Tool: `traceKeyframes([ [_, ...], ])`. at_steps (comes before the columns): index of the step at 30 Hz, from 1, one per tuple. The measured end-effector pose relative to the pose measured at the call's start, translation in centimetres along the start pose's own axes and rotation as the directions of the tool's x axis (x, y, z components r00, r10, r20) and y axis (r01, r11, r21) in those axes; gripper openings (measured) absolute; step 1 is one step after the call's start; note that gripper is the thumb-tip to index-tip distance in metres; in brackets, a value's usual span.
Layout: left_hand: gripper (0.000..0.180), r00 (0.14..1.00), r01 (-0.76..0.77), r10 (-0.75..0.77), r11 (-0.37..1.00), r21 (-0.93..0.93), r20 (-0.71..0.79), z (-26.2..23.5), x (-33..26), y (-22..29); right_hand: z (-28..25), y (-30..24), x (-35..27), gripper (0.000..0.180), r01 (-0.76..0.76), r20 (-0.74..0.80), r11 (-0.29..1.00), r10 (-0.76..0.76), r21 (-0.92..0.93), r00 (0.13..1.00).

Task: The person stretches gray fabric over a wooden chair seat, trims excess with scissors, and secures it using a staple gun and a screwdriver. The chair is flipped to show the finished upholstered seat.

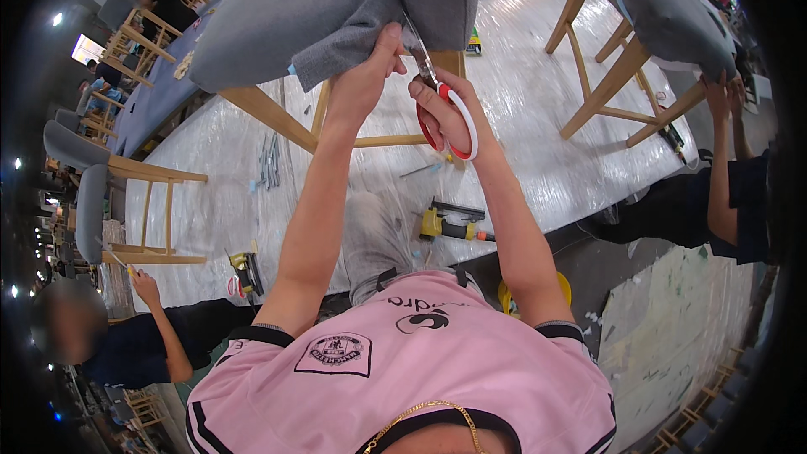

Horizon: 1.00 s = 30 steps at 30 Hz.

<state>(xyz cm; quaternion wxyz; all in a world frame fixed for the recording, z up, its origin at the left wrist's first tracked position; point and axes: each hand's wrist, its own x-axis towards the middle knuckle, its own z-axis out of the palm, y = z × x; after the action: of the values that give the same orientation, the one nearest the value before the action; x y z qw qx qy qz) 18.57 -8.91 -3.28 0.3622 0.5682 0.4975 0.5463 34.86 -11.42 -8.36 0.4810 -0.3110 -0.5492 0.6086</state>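
A grey upholstered chair (pixel 269 21) with wooden legs stands before me on a film-covered table (pixel 530 168). My left hand (pixel 363 84) grips a loose grey fabric flap (pixel 340 49) at the seat's edge, its thumb pointing up beside the chair back. Close to its right, my right hand (pixel 447 113) is closed around the red-and-white handles of a pair of scissors (pixel 431 76). The blades point up into the gap where the seat cover meets the back, and their tips are partly hidden by fabric.
Nearer me lie a yellow-and-black staple gun (pixel 454 225), another staple gun (pixel 245 273) and several metal staple strips (pixel 269 161). On the right, a co-worker's hands touch another grey chair (pixel 672 8). To the left, another person holds a tool near a tipped chair (pixel 92 210).
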Motion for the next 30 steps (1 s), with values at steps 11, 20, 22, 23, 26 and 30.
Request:
traceKeyframes([
  [11,0.04,0.978,-0.157,0.182,0.964,0.216,-0.1,1.1,-1.4,-0.6,-1.7,6.2,-4.9,0.03,0.008,-0.203,0.996,-0.027,-0.094,0.979],
  [20,0.04,0.93,0.335,-0.033,0.49,-0.805,0.367,-3.0,-7.8,-5.8,-18.0,30.1,-16.2,0.062,-0.751,-0.704,0.196,0.264,-0.63,0.659],
  [22,0.04,0.928,0.371,-0.107,0.34,-0.864,0.356,-2.5,-7.8,-5.4,-22.5,33.1,-17.6,0.066,-0.735,-0.693,0.274,0.247,-0.62,0.677],
  [23,0.038,0.937,0.35,-0.138,0.355,-0.867,0.322,-2.4,-7.3,-5.2,-23.7,34.0,-17.8,0.067,-0.715,-0.677,0.306,0.238,-0.628,0.696],
  [26,0.027,0.944,0.328,-0.2,0.516,-0.791,0.261,-1.1,-6.1,-6.6,-24.5,33.1,-14.6,0.043,-0.684,-0.649,0.209,0.218,-0.699,0.729],
  [30,0.024,0.958,0.269,-0.255,0.629,-0.729,0.133,0.9,-5.4,-7.6,-13.8,17.1,-5.9,0.042,-0.241,-0.33,0.908,0.124,-0.342,0.936],
])
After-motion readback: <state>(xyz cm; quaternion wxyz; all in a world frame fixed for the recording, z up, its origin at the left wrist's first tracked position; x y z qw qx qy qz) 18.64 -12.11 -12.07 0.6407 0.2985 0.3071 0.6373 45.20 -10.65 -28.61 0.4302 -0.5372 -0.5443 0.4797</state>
